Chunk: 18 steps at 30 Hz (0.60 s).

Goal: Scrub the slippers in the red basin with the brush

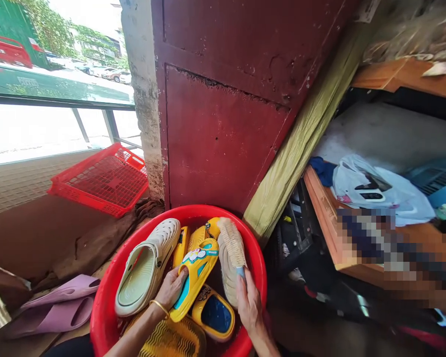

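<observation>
A red tub (102, 297) full of shoes stands before me. My left hand (173, 288) grips a yellow slipper (198, 272) that has a turquoise insole and a white cartoon figure on its strap. In my right hand (250, 302) is a scrub brush (232, 245), its pale bristles at the tub's right side, over a light sole. A cream clog (143, 272) rests at the left in the tub. Below the held slipper lies a yellow clog with a dark blue inside (217, 317). Another yellow shoe (174, 339) shows its ridged sole at the bottom.
Purple slippers (65, 305) lie on the floor left of the tub. A red plastic crate (104, 181) leans behind them. Close behind the tub stands a dark red metal door (223, 139). To the right is a wooden shelf (323, 218) with a white plastic bag (379, 188).
</observation>
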Each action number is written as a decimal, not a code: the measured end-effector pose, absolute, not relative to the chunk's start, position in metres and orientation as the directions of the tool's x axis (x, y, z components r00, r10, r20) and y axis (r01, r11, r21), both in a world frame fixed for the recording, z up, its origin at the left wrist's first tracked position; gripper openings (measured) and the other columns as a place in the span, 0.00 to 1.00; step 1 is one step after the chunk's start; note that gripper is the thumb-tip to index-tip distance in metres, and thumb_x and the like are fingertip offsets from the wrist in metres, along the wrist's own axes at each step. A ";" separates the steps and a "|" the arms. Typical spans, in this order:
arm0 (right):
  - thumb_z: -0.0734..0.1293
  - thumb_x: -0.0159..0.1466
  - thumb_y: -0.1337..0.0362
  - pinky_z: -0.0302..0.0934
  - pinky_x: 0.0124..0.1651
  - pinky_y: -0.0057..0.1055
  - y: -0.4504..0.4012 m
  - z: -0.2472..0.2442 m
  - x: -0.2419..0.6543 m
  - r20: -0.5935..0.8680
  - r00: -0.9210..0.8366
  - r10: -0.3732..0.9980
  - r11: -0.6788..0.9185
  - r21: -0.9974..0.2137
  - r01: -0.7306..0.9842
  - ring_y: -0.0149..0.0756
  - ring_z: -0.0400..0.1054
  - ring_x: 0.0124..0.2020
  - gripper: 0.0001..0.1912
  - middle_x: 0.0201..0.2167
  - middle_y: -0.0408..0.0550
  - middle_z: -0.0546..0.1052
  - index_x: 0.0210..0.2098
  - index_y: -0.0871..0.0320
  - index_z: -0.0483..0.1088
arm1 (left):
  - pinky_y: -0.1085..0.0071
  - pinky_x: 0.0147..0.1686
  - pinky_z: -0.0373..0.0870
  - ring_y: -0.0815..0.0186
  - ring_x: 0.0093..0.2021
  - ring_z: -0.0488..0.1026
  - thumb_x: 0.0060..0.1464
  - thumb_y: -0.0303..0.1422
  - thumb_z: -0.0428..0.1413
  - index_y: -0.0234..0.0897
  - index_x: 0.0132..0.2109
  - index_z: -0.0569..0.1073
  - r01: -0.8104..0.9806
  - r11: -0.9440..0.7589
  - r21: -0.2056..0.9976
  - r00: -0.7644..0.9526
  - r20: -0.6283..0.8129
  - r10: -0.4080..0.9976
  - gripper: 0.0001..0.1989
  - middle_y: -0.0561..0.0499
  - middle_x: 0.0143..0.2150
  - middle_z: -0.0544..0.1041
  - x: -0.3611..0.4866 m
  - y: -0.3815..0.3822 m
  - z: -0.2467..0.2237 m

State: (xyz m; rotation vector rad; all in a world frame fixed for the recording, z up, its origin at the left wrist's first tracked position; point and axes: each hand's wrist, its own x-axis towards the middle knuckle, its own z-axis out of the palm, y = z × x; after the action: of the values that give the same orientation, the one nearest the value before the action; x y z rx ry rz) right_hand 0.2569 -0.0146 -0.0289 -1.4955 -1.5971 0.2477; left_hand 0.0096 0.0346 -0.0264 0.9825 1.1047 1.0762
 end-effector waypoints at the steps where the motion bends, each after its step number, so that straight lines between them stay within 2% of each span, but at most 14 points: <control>1: 0.54 0.74 0.47 0.70 0.57 0.36 -0.018 -0.027 0.256 0.440 0.121 0.890 0.250 -0.694 0.675 0.46 0.73 0.57 0.30 0.57 0.60 0.77 0.59 0.61 0.72 | 0.63 0.38 0.75 0.52 0.37 0.78 0.44 0.57 0.61 0.35 0.38 0.81 -0.129 0.154 0.980 0.088 -0.144 0.986 0.28 0.47 0.29 0.82 0.007 0.036 -0.026; 3: 0.55 0.74 0.47 0.67 0.60 0.35 -0.021 -0.022 0.254 0.375 0.070 0.924 0.245 -0.724 0.645 0.45 0.71 0.60 0.29 0.58 0.59 0.76 0.60 0.61 0.71 | 0.60 0.46 0.75 0.50 0.41 0.79 0.46 0.54 0.61 0.37 0.38 0.81 -0.040 0.051 0.998 0.069 -0.049 0.996 0.24 0.45 0.34 0.84 0.001 0.035 -0.024; 5: 0.54 0.74 0.47 0.68 0.58 0.35 -0.018 -0.016 0.255 0.328 0.053 0.943 0.226 -0.751 0.620 0.45 0.72 0.58 0.29 0.56 0.58 0.77 0.59 0.60 0.72 | 0.60 0.52 0.73 0.48 0.46 0.78 0.47 0.49 0.62 0.39 0.38 0.82 0.051 -0.029 0.998 0.120 0.023 0.992 0.19 0.44 0.38 0.84 0.000 0.032 -0.023; 9: 0.53 0.74 0.49 0.70 0.55 0.33 -0.009 -0.010 0.264 0.236 -0.002 0.972 0.191 -0.780 0.596 0.43 0.75 0.54 0.27 0.53 0.55 0.80 0.56 0.57 0.74 | 0.59 0.56 0.72 0.45 0.49 0.78 0.45 0.42 0.64 0.41 0.37 0.83 0.109 -0.038 0.993 0.196 0.016 0.981 0.13 0.44 0.38 0.84 0.007 0.026 -0.023; 11: 0.52 0.74 0.50 0.69 0.56 0.33 -0.011 -0.011 0.267 0.207 0.007 0.978 0.155 -0.752 0.640 0.42 0.75 0.55 0.27 0.54 0.55 0.80 0.58 0.58 0.73 | 0.58 0.59 0.69 0.44 0.53 0.76 0.44 0.44 0.64 0.41 0.39 0.82 0.095 0.002 0.995 0.093 -0.011 0.996 0.17 0.44 0.38 0.84 0.008 0.028 -0.023; 15: 0.54 0.73 0.54 0.68 0.57 0.36 -0.025 -0.022 0.267 0.203 -0.005 0.979 0.129 -0.606 0.785 0.44 0.74 0.56 0.27 0.57 0.56 0.77 0.64 0.59 0.68 | 0.57 0.60 0.68 0.45 0.59 0.73 0.48 0.50 0.60 0.38 0.50 0.78 0.102 0.065 0.993 -0.166 -0.047 0.985 0.27 0.43 0.48 0.83 -0.006 0.042 -0.029; 18: 0.57 0.72 0.57 0.70 0.52 0.35 -0.035 -0.034 0.257 0.191 -0.060 0.980 0.150 -0.497 0.855 0.45 0.78 0.50 0.26 0.53 0.56 0.80 0.66 0.56 0.66 | 0.56 0.59 0.69 0.46 0.60 0.72 0.49 0.50 0.59 0.38 0.58 0.71 0.117 0.125 0.985 -0.207 -0.099 0.973 0.33 0.43 0.56 0.80 -0.018 0.053 -0.040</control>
State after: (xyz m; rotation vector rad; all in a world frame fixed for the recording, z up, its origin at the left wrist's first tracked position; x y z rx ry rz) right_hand 0.2567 -0.0351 -0.0342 -1.7447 -1.9555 0.3456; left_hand -0.0176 0.0533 -0.0395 1.1155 1.5055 1.2056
